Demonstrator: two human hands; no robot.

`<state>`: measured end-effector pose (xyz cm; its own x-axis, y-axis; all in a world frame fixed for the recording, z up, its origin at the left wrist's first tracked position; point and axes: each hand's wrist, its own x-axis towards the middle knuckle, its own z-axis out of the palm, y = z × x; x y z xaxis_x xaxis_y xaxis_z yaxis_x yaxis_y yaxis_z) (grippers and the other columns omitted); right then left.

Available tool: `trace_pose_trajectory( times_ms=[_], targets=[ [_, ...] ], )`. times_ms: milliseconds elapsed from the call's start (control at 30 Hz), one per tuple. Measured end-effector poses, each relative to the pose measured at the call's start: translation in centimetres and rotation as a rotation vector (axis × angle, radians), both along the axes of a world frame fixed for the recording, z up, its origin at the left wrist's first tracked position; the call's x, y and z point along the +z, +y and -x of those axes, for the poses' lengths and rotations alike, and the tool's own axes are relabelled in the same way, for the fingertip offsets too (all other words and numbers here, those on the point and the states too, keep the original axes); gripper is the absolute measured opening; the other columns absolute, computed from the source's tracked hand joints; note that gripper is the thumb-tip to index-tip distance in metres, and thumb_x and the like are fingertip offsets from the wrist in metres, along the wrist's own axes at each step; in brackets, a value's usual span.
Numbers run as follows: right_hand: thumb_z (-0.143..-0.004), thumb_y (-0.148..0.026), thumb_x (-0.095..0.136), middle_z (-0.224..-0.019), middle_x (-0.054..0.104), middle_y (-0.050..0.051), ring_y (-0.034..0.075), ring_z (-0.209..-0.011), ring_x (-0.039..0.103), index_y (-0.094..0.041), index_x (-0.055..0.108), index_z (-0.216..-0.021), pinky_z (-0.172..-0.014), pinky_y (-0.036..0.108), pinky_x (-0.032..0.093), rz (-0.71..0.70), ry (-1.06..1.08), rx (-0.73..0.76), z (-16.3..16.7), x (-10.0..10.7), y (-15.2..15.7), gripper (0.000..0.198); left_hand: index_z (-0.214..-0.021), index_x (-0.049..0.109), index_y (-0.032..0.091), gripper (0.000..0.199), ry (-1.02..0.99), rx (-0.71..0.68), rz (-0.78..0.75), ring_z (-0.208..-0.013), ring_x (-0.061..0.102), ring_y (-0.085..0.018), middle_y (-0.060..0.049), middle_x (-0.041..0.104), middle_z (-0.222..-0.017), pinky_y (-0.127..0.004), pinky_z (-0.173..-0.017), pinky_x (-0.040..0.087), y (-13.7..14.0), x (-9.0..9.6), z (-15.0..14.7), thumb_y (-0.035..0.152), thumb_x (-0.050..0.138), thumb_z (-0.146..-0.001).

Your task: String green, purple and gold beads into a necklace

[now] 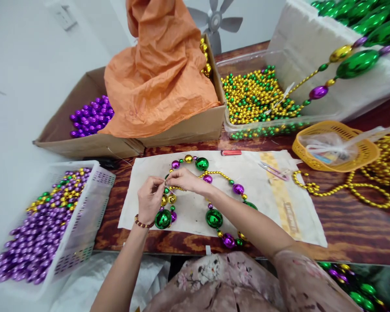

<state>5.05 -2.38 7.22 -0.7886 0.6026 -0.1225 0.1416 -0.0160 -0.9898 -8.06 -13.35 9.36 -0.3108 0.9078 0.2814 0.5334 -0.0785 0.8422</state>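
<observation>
A bead necklace (213, 218) of green, purple and gold balls lies looped on a white cloth (188, 221). Over its left part my two hands meet, fingertips close together. My left hand (151, 197), with a beaded bracelet (144, 222) at the wrist, pinches a thin pale string (169, 189) by the beads. From the right, my right hand (183, 180) pinches at the same string, its fingers curled above the necklace. Exactly how the string runs between the fingertips is too small to make out.
Left stands a white basket (99, 195) of purple, gold and green beads. Behind are cardboard boxes (185, 132) under orange cloth (162, 82) and a clear bin (229, 123) of small beads. Thread snips (274, 171), a red lighter (231, 152) and a yellow basket (336, 164) sit right.
</observation>
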Motion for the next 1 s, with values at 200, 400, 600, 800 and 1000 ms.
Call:
trace_pose_trajectory(
  times_ms=[200,400,600,800,1000],
  targets=[
    [-0.083,-0.016,0.061,-0.074,0.068,0.0,0.014,-0.07,0.06,-0.017,0.074,-0.083,-0.062,0.022,0.041,-0.185,-0.135,-0.041,-1.5,0.3,0.7,0.013,-0.081,0.064,0.022,0.007,-0.085,0.028,-0.023,-0.077,0.063,-0.015,-0.003,0.067,-0.089,-0.027,-0.071,0.052,-0.2,-0.5,-0.1,0.025,0.067,-0.087],
    [-0.085,-0.009,0.057,-0.116,0.07,0.015,0.03,-0.103,0.066,-0.018,0.073,-0.109,-0.084,0.037,0.046,-0.495,-0.514,-0.255,-4.8,0.8,2.7,0.03,-0.079,0.064,0.02,0.01,-0.246,0.075,-0.009,-0.062,0.061,-0.011,-0.002,0.068,-0.087,-0.026,-0.061,0.052,-0.1,-0.3,-0.8,0.026,0.071,-0.083],
    [-0.089,-0.016,0.057,-0.094,0.073,0.002,0.014,-0.071,0.063,-0.018,0.074,-0.108,-0.066,0.024,0.045,-0.269,-0.044,0.184,-2.8,1.6,1.7,0.026,-0.077,0.066,0.019,0.011,-0.255,0.084,-0.033,-0.066,0.062,-0.012,-0.002,0.068,-0.085,-0.026,-0.065,0.053,0.1,0.2,-1.3,0.026,0.074,-0.081],
    [-0.089,-0.019,0.061,-0.063,0.057,-0.004,0.01,-0.06,0.049,-0.014,0.07,-0.078,-0.059,0.021,0.033,-0.265,0.015,0.127,-2.5,1.4,1.9,0.015,-0.081,0.065,0.019,0.017,-0.344,0.103,0.001,-0.069,0.065,-0.014,-0.002,0.068,-0.085,-0.028,-0.067,0.055,-0.3,-0.2,-1.0,0.032,0.077,-0.08],
    [-0.091,-0.019,0.06,-0.063,0.058,-0.003,0.012,-0.063,0.05,-0.016,0.071,-0.077,-0.06,0.024,0.027,-0.402,-0.139,0.027,-5.5,0.0,0.5,0.018,-0.08,0.058,0.022,0.031,-0.683,0.123,0.029,-0.079,0.071,-0.018,0.0,0.071,-0.081,-0.038,-0.089,0.056,-0.7,-0.4,-0.5,0.041,0.081,-0.074]
  ],
)
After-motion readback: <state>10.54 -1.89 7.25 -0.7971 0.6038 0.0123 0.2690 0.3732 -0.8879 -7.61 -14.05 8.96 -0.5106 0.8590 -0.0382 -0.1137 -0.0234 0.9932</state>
